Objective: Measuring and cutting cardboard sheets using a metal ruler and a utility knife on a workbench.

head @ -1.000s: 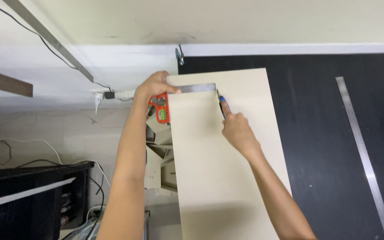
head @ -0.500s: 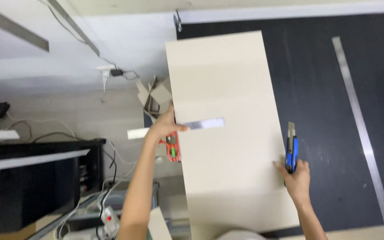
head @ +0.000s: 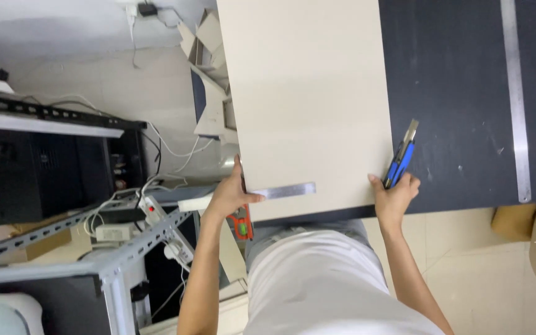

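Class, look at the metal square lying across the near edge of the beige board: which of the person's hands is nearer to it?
Left. The left hand presses on the metal square at its end; the right hand sits apart at the board's right edge.

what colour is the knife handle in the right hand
Blue and black, on the knife in the right hand; head view.

Bare board [head: 305, 93] between hands, steel square [head: 283, 191] across its near edge.

A black worktop [head: 466, 80] with a long steel ruler [head: 515, 99] fills twelve to three o'clock, pale floor tiles [head: 485, 260] lie at five, and grey metal shelving [head: 51, 260] with tangled cables [head: 169, 149] stands at nine.
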